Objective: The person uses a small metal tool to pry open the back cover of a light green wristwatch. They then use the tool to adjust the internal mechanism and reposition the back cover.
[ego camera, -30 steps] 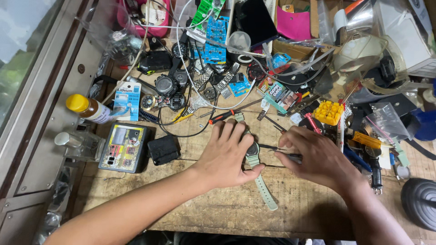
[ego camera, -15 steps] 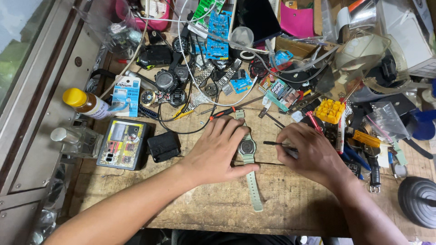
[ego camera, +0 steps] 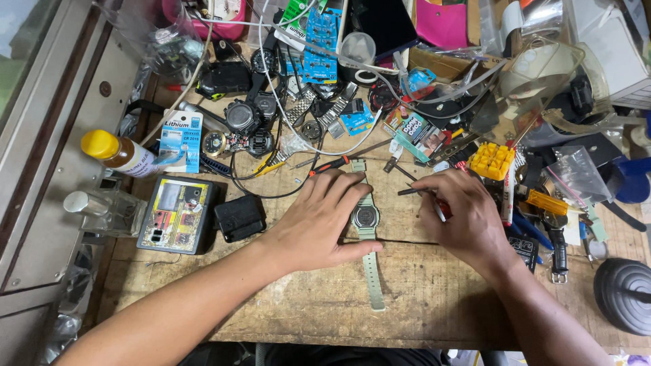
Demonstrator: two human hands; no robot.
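My left hand point(ego camera: 319, 220) pins the pale green watch point(ego camera: 366, 220) flat mid-table near the front edge, my right hand point(ego camera: 468, 217) pinches a thin tool point(ego camera: 417, 192) beside it; opening step, next needs tip on case.

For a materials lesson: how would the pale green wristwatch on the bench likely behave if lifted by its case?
The wristwatch probably feels light, looking plastic. Its long strap would likely droop, being thin and flat. It seems unlikely to roll, lying flat under the left hand.
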